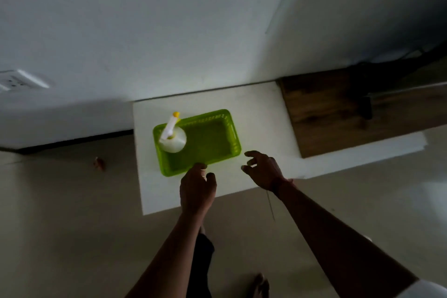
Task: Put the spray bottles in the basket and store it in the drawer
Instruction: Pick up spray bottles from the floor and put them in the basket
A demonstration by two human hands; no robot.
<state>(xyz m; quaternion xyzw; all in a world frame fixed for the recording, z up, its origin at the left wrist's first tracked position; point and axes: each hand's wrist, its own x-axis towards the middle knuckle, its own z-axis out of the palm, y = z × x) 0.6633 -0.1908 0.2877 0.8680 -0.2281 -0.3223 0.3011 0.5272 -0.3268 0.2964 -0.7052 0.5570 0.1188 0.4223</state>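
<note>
Far to the left of the green basket (212, 139), a white wall socket (17, 81) sits on the wall, and a small brown scrap (99, 163) lies on the floor between it and the basket. The basket itself rests on the white tabletop (261, 113), toward that surface's left half. Inside the basket, at its left end, one spray bottle (172, 136) stands upright, white-bodied with a white trigger head and a yellow nozzle tip pointing away from you. The remaining floor of the basket is bare green plastic.

Your left hand (197, 189) is at the basket's near rim, fingertips touching or just at the edge, fingers curled loosely; whether it actually grips the rim cannot be told. Your right hand (262, 169) hovers just beside the basket's near right corner, fingers spread and released, holding nothing. To the right of the basket, a dark wooden panel (324, 113) adjoins the tabletop.
</note>
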